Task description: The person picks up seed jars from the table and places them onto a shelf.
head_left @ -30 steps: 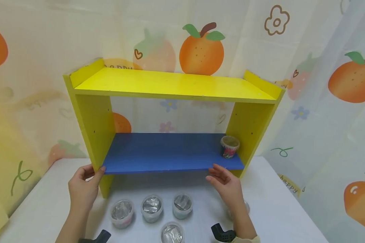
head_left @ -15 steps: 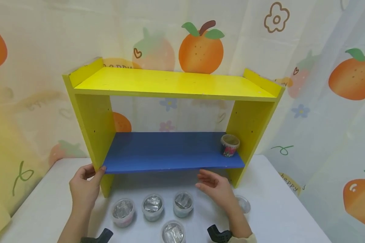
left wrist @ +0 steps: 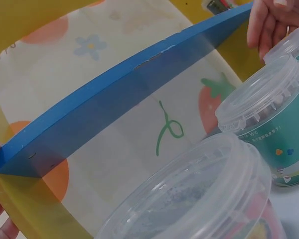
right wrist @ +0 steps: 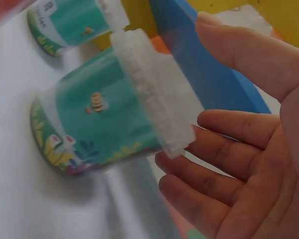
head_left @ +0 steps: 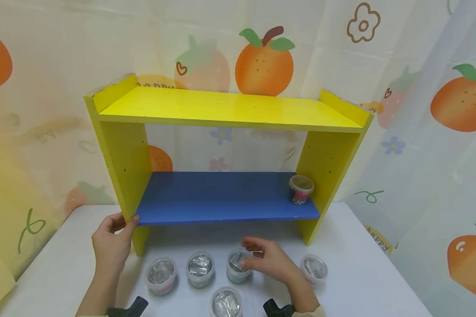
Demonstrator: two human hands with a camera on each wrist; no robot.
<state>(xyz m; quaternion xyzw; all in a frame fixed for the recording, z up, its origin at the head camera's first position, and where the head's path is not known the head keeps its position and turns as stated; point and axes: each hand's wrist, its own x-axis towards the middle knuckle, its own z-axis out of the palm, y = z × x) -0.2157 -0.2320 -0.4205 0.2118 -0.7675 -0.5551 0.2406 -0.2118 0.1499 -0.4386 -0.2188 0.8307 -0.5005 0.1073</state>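
My left hand [head_left: 110, 246] grips the left side panel of the yellow and blue shelf [head_left: 226, 200], thumb at the front end of the blue board. Over a lidded plastic tub [head_left: 238, 275] hovers my right hand [head_left: 271, 260], its fingers spread apart from the thumb. In the right wrist view the fingertips are close to that tub's white lid; whether they touch it cannot be told. The tub [right wrist: 99, 112] has a green label with a bee and plants. One small tub [head_left: 300, 190] stands on the blue board at its right end.
More lidded tubs stand on the white table [head_left: 361, 264]: one at the left [head_left: 161, 276], one beside it [head_left: 200, 270], one nearer the front [head_left: 226, 303] and one at the right [head_left: 314, 269]. A fruit-print curtain [head_left: 404, 185] hangs behind the shelf.
My right hand has moved left and down, from the front edge of the blue board to a tub on the table. The left hand keeps its hold on the shelf.
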